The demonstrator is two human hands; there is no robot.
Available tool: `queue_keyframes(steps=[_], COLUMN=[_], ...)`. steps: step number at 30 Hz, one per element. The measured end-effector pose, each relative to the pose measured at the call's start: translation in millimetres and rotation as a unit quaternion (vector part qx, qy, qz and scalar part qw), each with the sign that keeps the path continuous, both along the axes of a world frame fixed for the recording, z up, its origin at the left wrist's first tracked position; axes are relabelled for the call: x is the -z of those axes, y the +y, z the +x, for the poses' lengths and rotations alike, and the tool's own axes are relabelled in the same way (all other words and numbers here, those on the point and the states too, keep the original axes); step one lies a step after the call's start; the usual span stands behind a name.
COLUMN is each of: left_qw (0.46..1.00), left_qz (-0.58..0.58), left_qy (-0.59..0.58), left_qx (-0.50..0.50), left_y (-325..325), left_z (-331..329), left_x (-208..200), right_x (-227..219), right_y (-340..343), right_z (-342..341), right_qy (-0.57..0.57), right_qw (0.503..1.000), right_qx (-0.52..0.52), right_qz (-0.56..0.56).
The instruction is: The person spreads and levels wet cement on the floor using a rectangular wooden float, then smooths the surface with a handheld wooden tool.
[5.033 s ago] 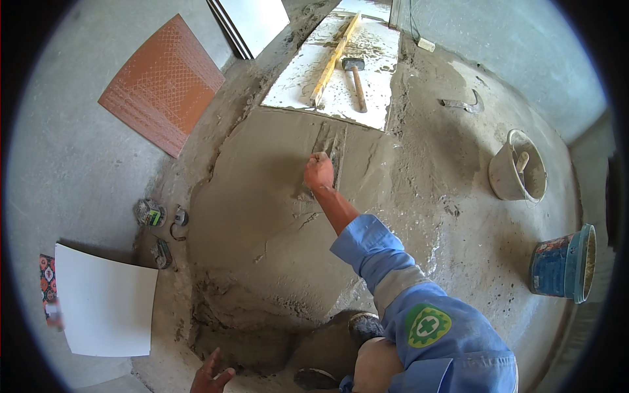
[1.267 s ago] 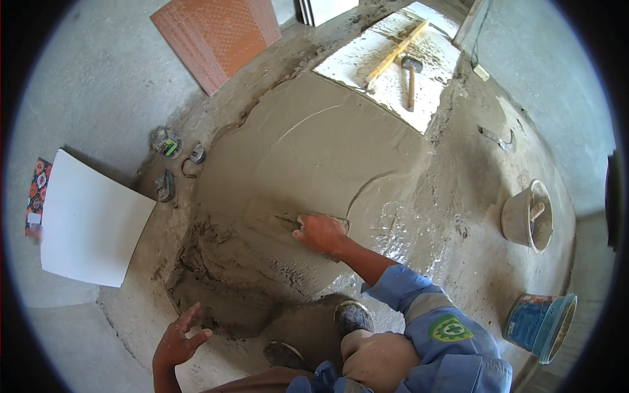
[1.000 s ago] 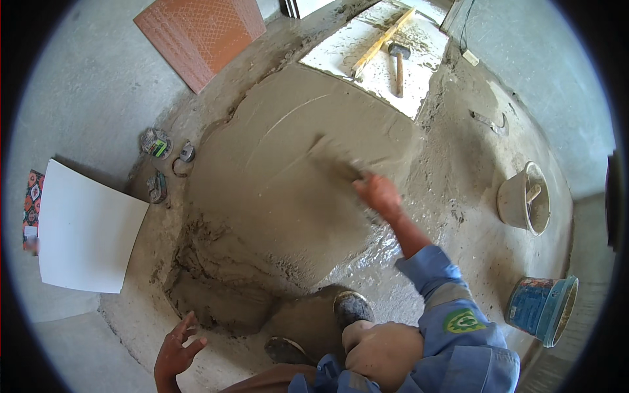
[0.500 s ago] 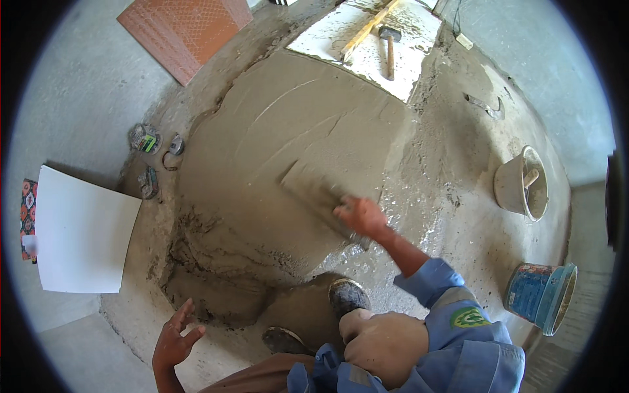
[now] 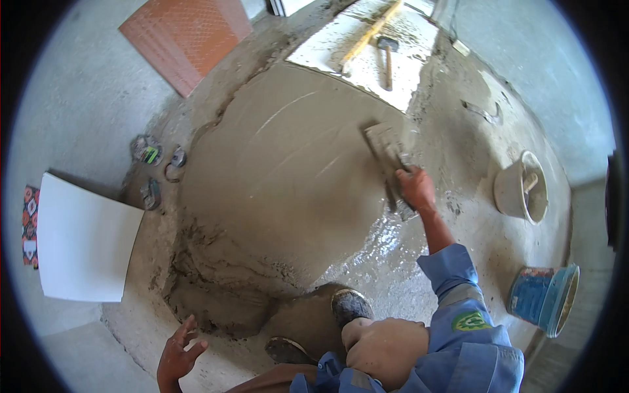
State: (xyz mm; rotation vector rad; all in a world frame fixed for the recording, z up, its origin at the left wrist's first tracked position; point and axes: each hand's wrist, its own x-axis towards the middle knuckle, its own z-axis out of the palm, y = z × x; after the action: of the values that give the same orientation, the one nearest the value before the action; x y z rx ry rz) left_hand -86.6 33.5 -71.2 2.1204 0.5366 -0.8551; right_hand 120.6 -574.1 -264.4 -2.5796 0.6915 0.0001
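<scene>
My right hand (image 5: 417, 188) grips the handle of a long flat plastering trowel (image 5: 382, 145), its blade flat on the wet mortar near the right edge of the bed. The grey mortar bed (image 5: 282, 170) is smooth over most of its surface, with thin curved streaks. Its lower left part is rough and lumpy. My left hand (image 5: 181, 352) hovers low on the left over the floor, fingers apart and nothing in it. Both my shoes stand close to the near edge of the mortar.
A mallet (image 5: 388, 65) and a yellow straightedge (image 5: 370, 38) lie on a white laid tile (image 5: 321, 47) at the back. Right: a pale bucket (image 5: 511, 190), a blue bucket (image 5: 534, 295) and a curved tool (image 5: 483, 111). Left: a leaning white tile (image 5: 88, 239), a reddish-brown tile (image 5: 187, 42), small tools (image 5: 150, 194).
The trowel in my right hand has swept right and away from me, from the middle of the mortar to its right edge. My left hand stays almost where it was.
</scene>
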Motion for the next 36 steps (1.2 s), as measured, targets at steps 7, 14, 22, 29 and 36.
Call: queue_keyframes(steps=[7, 14, 22, 29, 36], left_qw=[1.000, 0.998, 0.999, 0.999, 0.999], left_qz=[0.012, 0.033, 0.029, 0.026, 0.033], left_qy=[0.006, 0.044, 0.030, 0.027, 0.005], left_qx=[0.025, -0.006, -0.018, -0.007, 0.031], left_y=[-9, -3, 7, 2, -10], left_z=[18, 5, -18, -8, -1], left_x=[-15, -7, -6, -6, -21], right_x=[-6, 21, 24, 32, -4], right_y=[16, 80, 162, 249, 305], right_z=[104, 219, 264, 187, 75], right_qy=[-0.023, 0.009, 0.032, 0.026, 0.111], right_qw=[0.995, 0.997, 0.984, 0.954, 0.897], right_qx=[-0.047, -0.073, -0.156, -0.290, -0.418], right_qz=[0.087, 0.039, 0.080, 0.070, 0.088])
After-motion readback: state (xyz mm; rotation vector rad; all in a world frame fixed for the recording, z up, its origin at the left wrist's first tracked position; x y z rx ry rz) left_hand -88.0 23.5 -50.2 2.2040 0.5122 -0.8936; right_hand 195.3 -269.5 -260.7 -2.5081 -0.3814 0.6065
